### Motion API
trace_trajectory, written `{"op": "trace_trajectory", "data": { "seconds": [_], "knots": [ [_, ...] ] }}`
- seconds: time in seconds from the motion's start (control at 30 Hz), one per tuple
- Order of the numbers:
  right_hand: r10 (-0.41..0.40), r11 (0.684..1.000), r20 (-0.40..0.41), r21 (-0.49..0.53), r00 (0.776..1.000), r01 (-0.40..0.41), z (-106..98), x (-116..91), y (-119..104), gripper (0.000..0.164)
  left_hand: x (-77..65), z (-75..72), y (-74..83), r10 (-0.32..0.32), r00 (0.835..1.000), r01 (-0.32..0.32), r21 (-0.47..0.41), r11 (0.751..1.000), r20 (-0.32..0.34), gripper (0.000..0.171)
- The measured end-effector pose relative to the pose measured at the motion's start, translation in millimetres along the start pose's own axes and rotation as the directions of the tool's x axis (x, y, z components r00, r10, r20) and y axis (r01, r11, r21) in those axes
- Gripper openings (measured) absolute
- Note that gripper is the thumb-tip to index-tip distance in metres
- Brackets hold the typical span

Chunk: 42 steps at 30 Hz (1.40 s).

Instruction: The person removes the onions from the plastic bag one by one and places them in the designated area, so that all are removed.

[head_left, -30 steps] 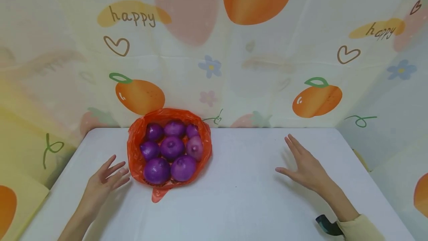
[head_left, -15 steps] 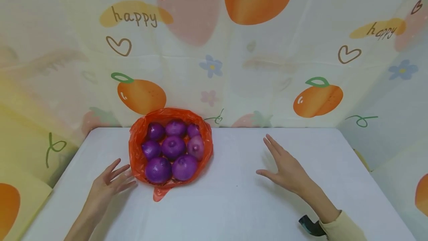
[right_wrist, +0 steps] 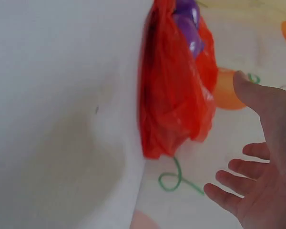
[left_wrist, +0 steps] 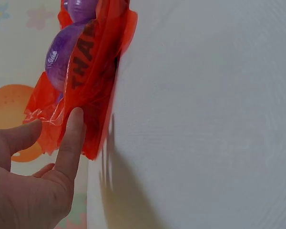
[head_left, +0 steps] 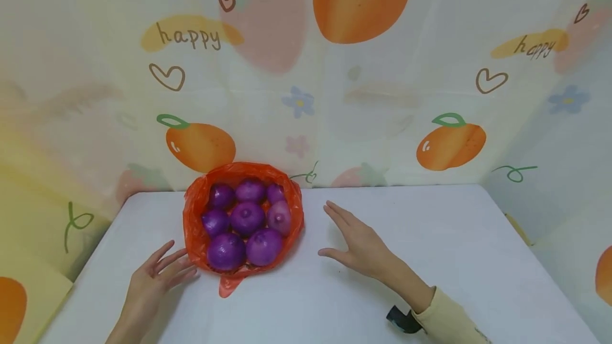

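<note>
A red plastic bag (head_left: 196, 227) with its mouth folded wide stands on the table, left of the middle. Several purple onions (head_left: 247, 218) fill it, glossy as if wrapped in film. Dark printed letters show on the bag's side (left_wrist: 93, 71) in the left wrist view. My left hand (head_left: 155, 283) is at the bag's left side, fingers spread, fingertips right at the red plastic. To the right of the bag, a short gap away, my right hand (head_left: 363, 248) hovers with straight fingers and thumb apart, palm toward the bag in the right wrist view (right_wrist: 262, 176). It holds nothing.
The white table (head_left: 478, 259) ends at a patterned cloth backdrop (head_left: 382, 137) right behind the bag. Cloth also hangs at both sides. A dark band-like piece (head_left: 404, 320) is at the right sleeve (head_left: 444, 315).
My right hand has moved left across the table toward the bag. My left hand has shifted slightly right, nearer the bag. The head view has tilted a little; the bag stays in place.
</note>
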State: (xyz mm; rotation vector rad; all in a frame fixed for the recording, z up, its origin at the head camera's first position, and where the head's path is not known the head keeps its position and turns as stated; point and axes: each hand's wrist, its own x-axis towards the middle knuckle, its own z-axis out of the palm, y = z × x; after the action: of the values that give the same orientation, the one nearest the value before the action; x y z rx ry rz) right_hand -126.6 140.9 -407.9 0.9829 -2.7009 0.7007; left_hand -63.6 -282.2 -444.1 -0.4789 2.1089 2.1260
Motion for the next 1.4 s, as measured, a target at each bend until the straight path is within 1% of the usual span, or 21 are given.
{"op": "trace_trajectory", "data": {
  "seconds": [0.07, 0.17, 0.27, 0.33, 0.4, 0.5, 0.6, 0.7, 0.8, 0.87, 0.93, 1.0, 1.07, 1.17, 1.3, 1.4],
  "knots": [
    [-0.037, 0.999, -0.011, 0.021, 0.999, 0.037, 6.4, 6.2, -7.7, 0.089, 0.0, 1.5, -0.8, -0.003, 1.0, 0.003, -0.004, 1.0, -0.011, 0.082],
    [-0.105, 0.992, -0.049, 0.066, 0.993, 0.108, 15.9, 15.1, -18.5, 0.082, 0.5, 4.0, -0.2, -0.018, 1.0, 0.018, 0.001, 1.0, -0.02, 0.078],
    [-0.177, 0.977, -0.081, 0.105, 0.981, 0.185, 26.4, 23.4, -27.4, 0.075, 1.0, 7.1, 0.2, -0.04, 0.999, 0.04, 0.012, 0.999, -0.028, 0.08],
    [-0.206, 0.968, -0.077, 0.129, 0.975, 0.215, 34.3, 28.3, -32.1, 0.073, 0.8, 9.4, 0.4, -0.052, 0.998, 0.053, 0.014, 0.999, -0.04, 0.08],
    [-0.216, 0.964, -0.043, 0.152, 0.975, 0.22, 42.8, 31.9, -36.3, 0.072, 0.1, 11.4, 0.3, -0.067, 0.996, 0.068, 0.017, 0.998, -0.052, 0.079],
    [-0.208, 0.963, 0.016, 0.176, 0.978, 0.202, 54.9, 35.8, -41.5, 0.071, 0.3, 12.7, 0.9, -0.087, 0.994, 0.09, 0.048, 0.995, -0.073, 0.081],
    [-0.198, 0.967, 0.045, 0.175, 0.979, 0.187, 63.8, 39.3, -46.5, 0.07, 1.1, 12.6, 0.8, -0.09, 0.992, 0.097, 0.077, 0.992, -0.085, 0.085],
    [-0.182, 0.977, 0.068, 0.124, 0.981, 0.173, 67.2, 45.3, -54.9, 0.068, 2.7, 12.6, 0.6, -0.076, 0.994, 0.082, 0.067, 0.994, -0.084, 0.085],
    [-0.178, 0.984, 0.07, 0.009, 0.982, 0.178, 71.3, 53.0, -64.6, 0.065, 4.4, 14.1, 0.8, -0.073, 0.994, 0.079, 0.065, 0.995, -0.085, 0.084],
    [-0.161, 0.983, 0.054, -0.082, 0.985, 0.165, 76.0, 57.1, -70.5, 0.066, 5.3, 15.5, 1.4, -0.071, 0.994, 0.076, 0.06, 0.995, -0.087, 0.083],
    [-0.132, 0.979, 0.034, -0.153, 0.991, 0.136, 81.4, 59.9, -75.9, 0.067, 5.5, 16.7, 2.3, -0.055, 0.995, 0.059, 0.048, 0.997, -0.084, 0.082],
    [-0.083, 0.977, 0.032, -0.196, 0.996, 0.088, 86.5, 61.4, -80.6, 0.072, 5.2, 17.3, 2.5, -0.035, 0.996, 0.037, 0.024, 0.999, -0.079, 0.08],
    [-0.041, 0.975, 0.033, -0.217, 0.999, 0.047, 90.0, 62.2, -84.8, 0.076, 4.5, 17.8, 2.6, -0.026, 0.997, 0.026, -0.001, 1.0, -0.075, 0.079],
    [0.004, 0.971, 0.039, -0.238, 0.999, 0.005, 93.5, 62.7, -89.1, 0.082, 4.5, 18.1, 2.7, -0.027, 0.997, 0.025, -0.028, 0.999, -0.073, 0.078],
    [0.031, 0.968, 0.057, -0.252, 0.998, -0.016, 95.3, 63.9, -92.6, 0.084, 5.6, 18.1, 2.4, -0.043, 0.996, 0.039, -0.049, 0.998, -0.08, 0.076],
    [0.034, 0.966, 0.075, -0.257, 0.997, -0.013, 97.0, 64.7, -94.0, 0.083, 6.3, 17.3, 0.9, -0.038, 0.996, 0.032, -0.068, 0.997, -0.078, 0.076]
  ]
}}
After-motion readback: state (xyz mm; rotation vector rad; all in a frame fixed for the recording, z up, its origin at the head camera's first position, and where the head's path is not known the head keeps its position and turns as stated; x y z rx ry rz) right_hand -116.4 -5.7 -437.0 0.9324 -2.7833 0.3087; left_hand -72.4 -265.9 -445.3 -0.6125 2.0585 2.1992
